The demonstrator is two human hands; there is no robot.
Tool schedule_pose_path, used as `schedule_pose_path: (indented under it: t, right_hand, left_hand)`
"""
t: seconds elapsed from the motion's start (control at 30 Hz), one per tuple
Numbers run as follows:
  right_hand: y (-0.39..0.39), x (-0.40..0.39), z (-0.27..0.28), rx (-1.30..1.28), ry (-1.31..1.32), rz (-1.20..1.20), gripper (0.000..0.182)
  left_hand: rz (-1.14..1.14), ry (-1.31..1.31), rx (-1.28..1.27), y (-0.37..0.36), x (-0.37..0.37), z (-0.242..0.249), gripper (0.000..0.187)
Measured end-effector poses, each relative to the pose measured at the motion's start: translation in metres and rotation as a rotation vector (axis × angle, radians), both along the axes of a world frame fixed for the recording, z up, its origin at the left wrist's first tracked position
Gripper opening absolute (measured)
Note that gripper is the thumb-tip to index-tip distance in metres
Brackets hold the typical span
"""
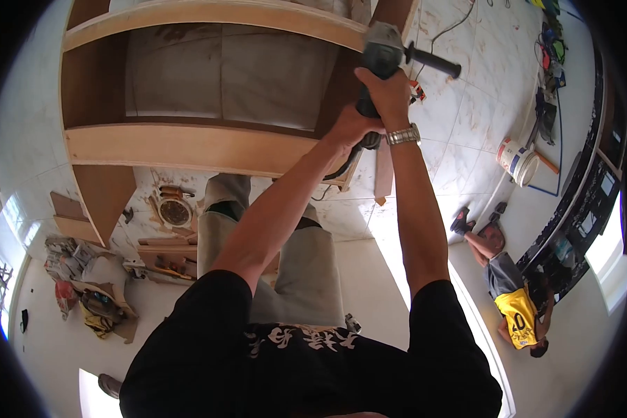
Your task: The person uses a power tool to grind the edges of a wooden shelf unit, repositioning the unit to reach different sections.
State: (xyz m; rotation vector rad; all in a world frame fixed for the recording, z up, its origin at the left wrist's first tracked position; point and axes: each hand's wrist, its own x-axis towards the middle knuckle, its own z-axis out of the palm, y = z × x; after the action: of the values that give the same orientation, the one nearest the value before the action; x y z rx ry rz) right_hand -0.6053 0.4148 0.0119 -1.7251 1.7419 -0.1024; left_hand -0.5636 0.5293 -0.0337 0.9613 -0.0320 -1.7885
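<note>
Both my hands grip an angle grinder, its grey head pointing away from me and its black side handle sticking out to the right. My right hand, with a metal watch at the wrist, wraps round the grinder's body. Closed on the rear part, just behind it, is my left hand. The tool is at the right end of a wooden cabinet frame. Whether its disc touches the wood is hidden.
A person in a yellow jersey is at the right, near a white bucket. Wood panels, a round dusty object and hand tools lie to the left. A cable crosses the tiled floor.
</note>
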Motion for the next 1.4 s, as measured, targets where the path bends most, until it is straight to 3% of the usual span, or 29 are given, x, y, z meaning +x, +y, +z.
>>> schedule_pose_path:
  t: [0.33,0.4,0.53,0.67,0.9,1.0,1.1,1.17,1.37,1.4]
  right_hand:
    - [0.002,0.022,-0.024,-0.105,0.013,0.191,0.059]
    - [-0.001,0.010,-0.012,-0.061,0.073,0.115,0.059]
    - [-0.001,0.006,0.006,0.006,0.059,0.045,0.058]
    - [-0.001,0.022,-0.006,0.012,0.012,0.168,0.057]
    - [-0.008,0.003,0.001,0.007,0.086,0.063,0.055]
    - [-0.003,0.027,-0.006,-0.048,0.021,0.142,0.057]
    - [0.003,0.076,-0.003,0.053,-0.020,0.244,0.071]
    - [0.004,0.091,-0.011,0.075,-0.085,0.225,0.078]
    - [-0.004,0.026,-0.017,-0.106,0.031,0.100,0.065]
    - [-0.012,0.006,-0.011,-0.021,0.137,0.091,0.065]
  left_hand:
    - [0.109,0.071,0.013,0.005,0.021,0.007,0.040]
    - [0.020,0.090,0.015,0.002,0.014,0.003,0.041]
    - [0.057,0.039,-0.001,0.000,0.007,0.014,0.040]
    - [0.142,0.075,0.009,0.001,0.014,0.017,0.041]
    - [0.009,0.051,-0.001,-0.006,0.013,0.017,0.043]
    - [0.138,0.007,0.064,0.001,0.027,0.019,0.037]
    - [0.289,0.058,0.053,0.010,0.055,0.013,0.033]
    - [0.224,0.053,0.046,0.013,0.071,0.004,0.034]
    - [0.075,0.051,0.035,-0.001,0.025,0.007,0.036]
    - [0.062,0.045,0.017,-0.007,0.013,0.010,0.036]
